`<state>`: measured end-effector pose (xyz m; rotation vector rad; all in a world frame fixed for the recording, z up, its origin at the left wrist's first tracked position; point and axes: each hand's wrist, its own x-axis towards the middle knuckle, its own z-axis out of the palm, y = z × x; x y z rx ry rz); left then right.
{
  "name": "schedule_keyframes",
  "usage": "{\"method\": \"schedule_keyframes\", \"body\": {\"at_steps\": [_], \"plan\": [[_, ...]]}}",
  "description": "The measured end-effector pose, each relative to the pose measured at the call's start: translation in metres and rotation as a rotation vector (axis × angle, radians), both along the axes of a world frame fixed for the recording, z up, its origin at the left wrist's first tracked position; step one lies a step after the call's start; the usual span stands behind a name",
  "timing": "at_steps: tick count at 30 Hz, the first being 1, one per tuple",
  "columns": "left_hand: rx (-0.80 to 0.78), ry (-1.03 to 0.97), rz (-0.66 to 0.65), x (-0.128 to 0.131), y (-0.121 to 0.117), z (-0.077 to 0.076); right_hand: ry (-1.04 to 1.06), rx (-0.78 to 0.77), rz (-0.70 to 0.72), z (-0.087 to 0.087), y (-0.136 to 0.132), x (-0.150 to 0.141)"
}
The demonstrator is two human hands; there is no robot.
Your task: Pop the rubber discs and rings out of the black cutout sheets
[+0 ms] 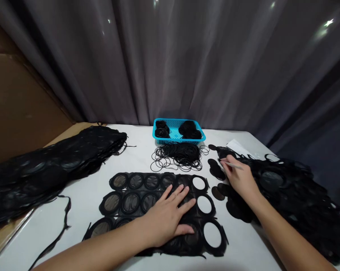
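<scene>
A black rubber-like sheet (143, 204) with rows of round rings lies flat in front of me. Its right-hand column has three open holes with white showing through; thin dark discs fill the other rings that I can see. My left hand (170, 216) rests on this sheet, fingers spread, hiding part of it. At the right, my right hand (239, 178) pinches a thin, pale, pen-like tool (233, 165), whose exact kind I cannot make out. It is over loose black discs (216, 169) lying beside the sheet.
A blue basket (174, 142) with black rings stands at the back, before a grey curtain (170, 60). Thin black rings (184, 152) are heaped before it. Stacked black sheets (59, 162) lie left, a black scrap pile (294, 199) right. A black strip (65, 214) lies front left.
</scene>
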<state>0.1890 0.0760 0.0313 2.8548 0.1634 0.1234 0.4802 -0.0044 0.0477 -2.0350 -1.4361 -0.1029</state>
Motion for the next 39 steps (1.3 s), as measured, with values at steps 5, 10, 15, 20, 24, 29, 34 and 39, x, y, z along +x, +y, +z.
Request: {"method": "schedule_keyframes", "body": {"at_steps": [5, 10, 15, 20, 24, 29, 34, 39], "plan": [[0.095, -0.042, 0.103, -0.016, 0.013, -0.009, 0.162, -0.078, 0.259, 0.001, 0.017, -0.048], [0.088, -0.044, 0.129, -0.023, 0.013, -0.017, 0.394, -0.199, 0.478, -0.013, 0.028, -0.088], [0.066, -0.013, 0.132, -0.021, 0.011, -0.017, 0.53, -0.201, 0.48, -0.019, 0.024, -0.086], [0.056, -0.013, 0.137, -0.022, 0.011, -0.017, 0.551, -0.21, 0.493, -0.022, 0.024, -0.084], [0.057, -0.02, 0.136, -0.022, 0.011, -0.018, 0.574, -0.206, 0.492, -0.022, 0.025, -0.085], [0.048, -0.057, 0.133, -0.022, 0.012, -0.018, 0.543, -0.194, 0.504, -0.019, 0.026, -0.082], [0.051, -0.04, 0.13, -0.021, 0.013, -0.015, 0.393, -0.17, 0.537, -0.022, 0.021, -0.093], [0.063, 0.009, 0.131, -0.02, 0.012, -0.012, 0.136, -0.146, 0.495, -0.037, 0.023, -0.092]]}}
